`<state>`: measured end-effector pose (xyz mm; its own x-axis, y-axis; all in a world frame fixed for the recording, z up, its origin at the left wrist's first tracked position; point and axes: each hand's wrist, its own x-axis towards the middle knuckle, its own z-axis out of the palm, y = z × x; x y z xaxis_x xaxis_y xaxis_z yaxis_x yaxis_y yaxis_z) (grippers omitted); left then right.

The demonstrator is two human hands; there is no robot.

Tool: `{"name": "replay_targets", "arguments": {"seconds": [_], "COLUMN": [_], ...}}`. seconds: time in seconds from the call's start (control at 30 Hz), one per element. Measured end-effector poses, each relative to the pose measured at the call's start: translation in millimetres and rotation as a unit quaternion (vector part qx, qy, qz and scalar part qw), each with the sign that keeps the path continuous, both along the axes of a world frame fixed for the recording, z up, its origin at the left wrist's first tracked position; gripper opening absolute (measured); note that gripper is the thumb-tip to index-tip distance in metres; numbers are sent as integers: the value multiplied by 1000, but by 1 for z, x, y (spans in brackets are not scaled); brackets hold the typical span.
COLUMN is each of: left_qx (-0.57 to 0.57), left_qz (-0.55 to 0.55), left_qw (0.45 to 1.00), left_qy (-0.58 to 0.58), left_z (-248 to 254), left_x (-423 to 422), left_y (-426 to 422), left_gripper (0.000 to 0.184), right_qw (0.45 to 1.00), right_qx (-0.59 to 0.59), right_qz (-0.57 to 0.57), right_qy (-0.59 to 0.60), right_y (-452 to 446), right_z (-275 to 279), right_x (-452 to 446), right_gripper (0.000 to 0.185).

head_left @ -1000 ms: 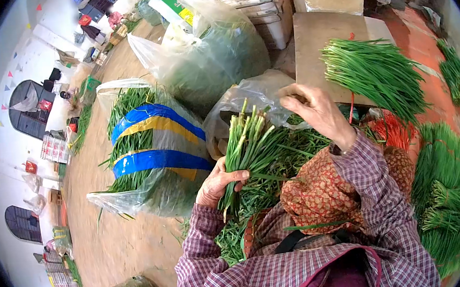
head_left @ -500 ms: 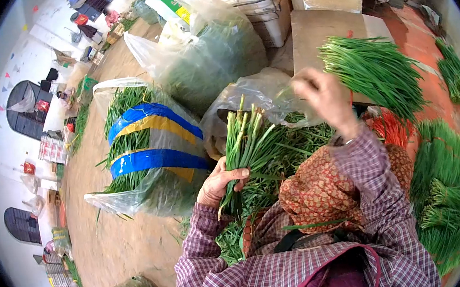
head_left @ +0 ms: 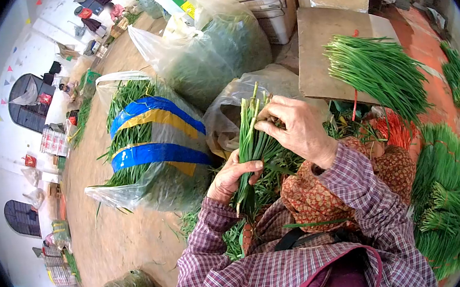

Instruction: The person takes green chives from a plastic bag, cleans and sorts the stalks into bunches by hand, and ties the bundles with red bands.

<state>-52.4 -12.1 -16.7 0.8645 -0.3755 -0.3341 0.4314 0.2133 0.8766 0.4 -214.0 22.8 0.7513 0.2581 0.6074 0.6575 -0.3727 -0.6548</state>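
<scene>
My left hand [head_left: 233, 177] is wrapped round a small bunch of green stalks [head_left: 249, 141], whose pale ends point up and away from me. At the upper right of the bunch, my right hand [head_left: 295, 128] has its thumb and fingers pinched together on the stalk ends. Loose green leaves [head_left: 282, 163] lie beneath both hands, partly hidden by them. A larger green bundle [head_left: 373, 69] rests on a cardboard-coloured board [head_left: 315, 50] to the right of my right hand.
A clear bag with blue and yellow bands [head_left: 160, 145] holds greens at the left. Behind it stands a big filled bag [head_left: 215, 55]. Red ties [head_left: 394, 129] and tied green bundles [head_left: 448, 193] lie at the right. People are far back at the upper left.
My right hand has come down and left from beside the board onto the stalk ends. My left hand, still round the bunch, has shifted slightly right.
</scene>
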Motion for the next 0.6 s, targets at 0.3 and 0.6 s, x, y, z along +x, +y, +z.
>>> {"name": "replay_targets", "arguments": {"seconds": [0.3, 0.6], "left_qx": [29, 112], "left_qz": [44, 162], "left_qw": [997, 970], "left_qy": [-52, -139], "left_z": [-4, -12], "left_x": [3, -7], "left_y": [-8, -61], "left_gripper": [27, 46], "right_qw": [987, 967], "right_qx": [-21, 94], "right_qz": [-160, 32], "right_qy": [26, 233], "right_y": [-64, 2], "right_z": [-17, -42], "right_x": [28, -12], "right_gripper": [39, 50]}}
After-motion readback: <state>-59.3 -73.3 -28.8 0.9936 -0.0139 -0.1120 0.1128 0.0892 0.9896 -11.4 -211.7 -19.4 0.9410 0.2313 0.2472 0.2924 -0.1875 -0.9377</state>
